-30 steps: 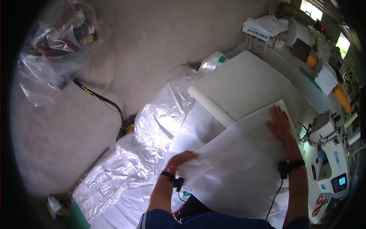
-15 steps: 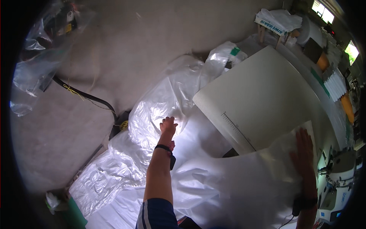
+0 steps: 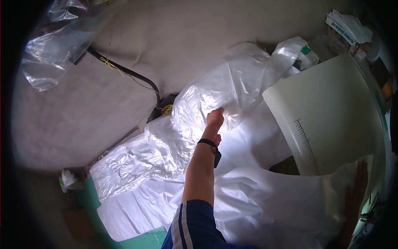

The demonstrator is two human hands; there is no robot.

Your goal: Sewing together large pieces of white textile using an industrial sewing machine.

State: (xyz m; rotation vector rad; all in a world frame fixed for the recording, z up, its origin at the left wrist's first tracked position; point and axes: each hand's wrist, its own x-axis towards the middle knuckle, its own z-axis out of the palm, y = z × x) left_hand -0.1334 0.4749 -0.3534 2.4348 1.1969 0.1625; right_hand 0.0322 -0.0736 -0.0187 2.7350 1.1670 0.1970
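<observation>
My left hand (image 3: 215,117), with a dark band at the wrist, reaches out to the shiny clear plastic sheeting (image 3: 228,79) heaped against the wall. Its fingers are closed on a fold of the sheeting. At the right rim, my right hand (image 3: 360,180) lies flat with fingers stretched on the edge of a thin white translucent sheet (image 3: 286,199). That sheet spreads over the near part of a pale board (image 3: 327,99) with a ruler scale (image 3: 304,139) along its left side. The right hand is in shadow.
Crumpled plastic (image 3: 137,162) continues down the left over a green surface (image 3: 93,203). A black bent tube (image 3: 124,66) with yellow ties stands by the wall. A clear bag (image 3: 54,54) hangs upper left. A box (image 3: 342,31) holding white material sits at the far right.
The whole scene has shifted right in the picture as the view turned left. My left hand's fingers, spread before, have curled closed on the plastic. My right hand stays flat on the white sheet.
</observation>
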